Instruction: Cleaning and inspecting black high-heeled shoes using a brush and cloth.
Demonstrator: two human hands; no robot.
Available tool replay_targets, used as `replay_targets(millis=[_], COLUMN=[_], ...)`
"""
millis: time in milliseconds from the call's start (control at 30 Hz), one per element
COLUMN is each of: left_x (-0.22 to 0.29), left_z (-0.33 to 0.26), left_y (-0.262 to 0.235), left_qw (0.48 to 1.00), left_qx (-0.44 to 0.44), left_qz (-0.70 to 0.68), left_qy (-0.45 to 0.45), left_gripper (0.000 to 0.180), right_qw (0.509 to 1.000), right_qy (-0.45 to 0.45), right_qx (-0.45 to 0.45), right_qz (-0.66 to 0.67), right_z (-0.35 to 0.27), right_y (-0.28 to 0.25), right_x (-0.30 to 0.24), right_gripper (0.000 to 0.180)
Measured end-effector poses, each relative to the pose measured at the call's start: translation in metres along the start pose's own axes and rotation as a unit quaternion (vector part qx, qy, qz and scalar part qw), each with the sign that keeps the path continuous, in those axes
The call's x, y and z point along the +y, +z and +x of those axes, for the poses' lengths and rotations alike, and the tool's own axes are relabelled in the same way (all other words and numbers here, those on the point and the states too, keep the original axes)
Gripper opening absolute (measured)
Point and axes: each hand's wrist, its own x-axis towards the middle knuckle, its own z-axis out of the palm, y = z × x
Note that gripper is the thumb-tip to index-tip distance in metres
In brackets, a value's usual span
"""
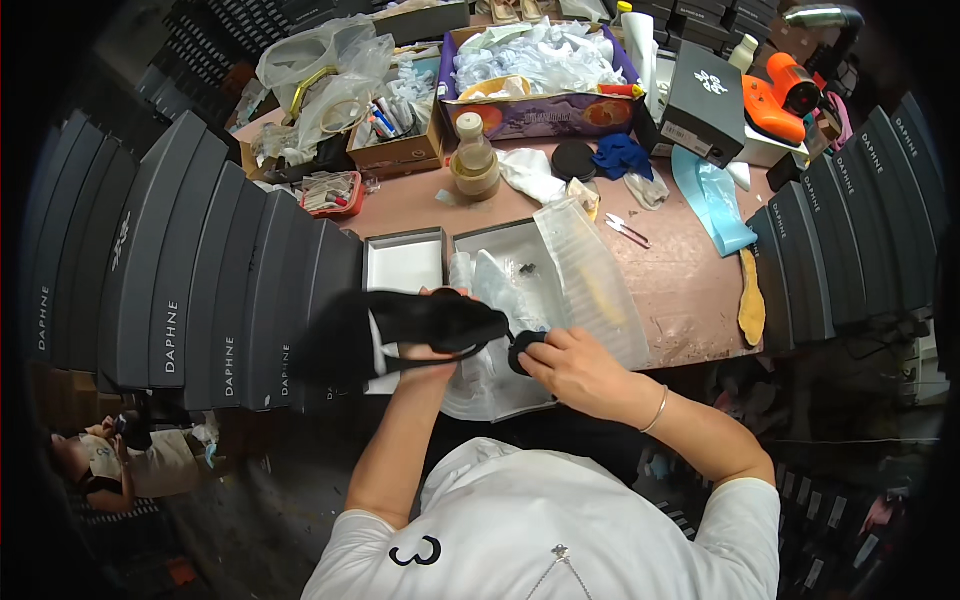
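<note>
My left hand [428, 368] is closed around a black shoe [440, 318], held above an open shoe box [535, 285]. Its left end is smeared by motion, and a white strip shows at its middle. In my right hand [582, 372], the fingers pinch a small dark rounded pad [524, 352] close to the shoe's right end. Whether the pad touches the shoe, I cannot tell. Translucent wrapping sheet [600, 290] spills over the box's right side. A white-lined box part [405, 262] lies left of it.
Stacked dark shoe boxes [160, 270] wall the left, with more boxes [850, 220] at right. Along the back stand a purple carton [540, 118], a glue bottle [474, 165] and an orange heat gun [778, 100]. Small scissors [628, 232] lie on the pink table [690, 300].
</note>
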Motion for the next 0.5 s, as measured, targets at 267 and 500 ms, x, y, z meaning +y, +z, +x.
replay_targets(millis=[267, 500], left_x=[-0.01, -0.013], left_z=[0.02, 0.005], left_y=[0.009, 0.038], left_qw=[0.976, 0.965], left_qx=[0.134, -0.029], left_qz=[-0.155, -0.207], left_qy=[-0.067, -0.157], left_gripper=[0.036, 0.03], right_qw=[0.933, 0.93], right_qy=[0.285, 0.112], right_qx=[0.185, 0.141], right_qz=[-0.118, 0.319], right_z=[-0.048, 0.014], right_y=[-0.01, 0.003], right_x=[0.131, 0.017], right_gripper=[0.044, 0.059])
